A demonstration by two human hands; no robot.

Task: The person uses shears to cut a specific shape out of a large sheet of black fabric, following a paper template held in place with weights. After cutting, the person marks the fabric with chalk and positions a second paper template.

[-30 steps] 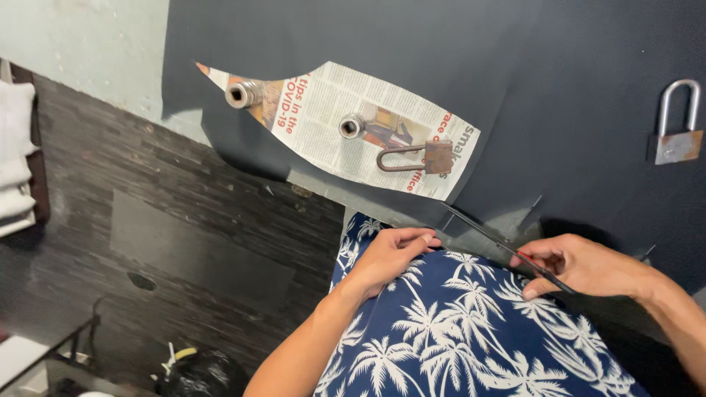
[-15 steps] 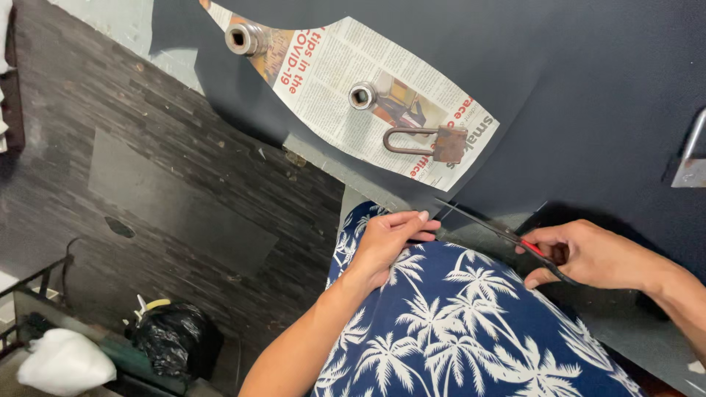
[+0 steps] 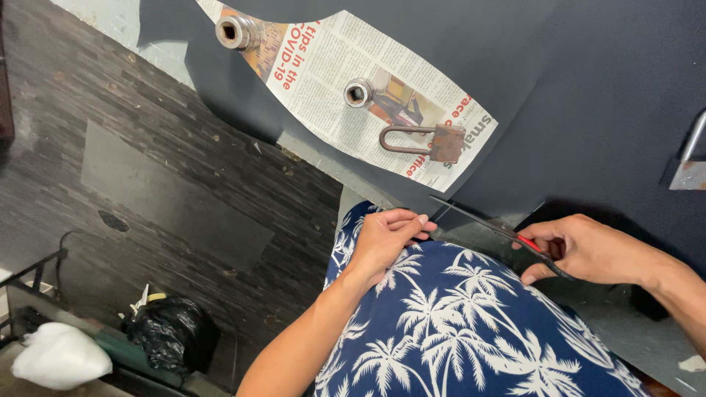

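Note:
My right hand (image 3: 588, 250) grips the red-handled scissors (image 3: 493, 228), whose blades point left along the edge of a large dark fabric sheet (image 3: 573, 88). My left hand (image 3: 386, 239) pinches that fabric edge just left of the blade tips, over my palm-print garment (image 3: 456, 323). A curved newspaper pattern piece (image 3: 346, 81) lies on the fabric above. It is weighted by two metal sockets (image 3: 359, 93) (image 3: 230, 31) and a rusty padlock (image 3: 426, 141).
Another padlock (image 3: 690, 165) sits on the fabric at the right edge. Dark wood-look flooring (image 3: 147, 184) lies to the left. A black bag (image 3: 168, 331) and a white bundle (image 3: 59, 354) are at the lower left.
The view has shifted down and closer, so the newspaper and weights sit higher in frame. Both hands stay at the fabric edge, the scissors a little further along.

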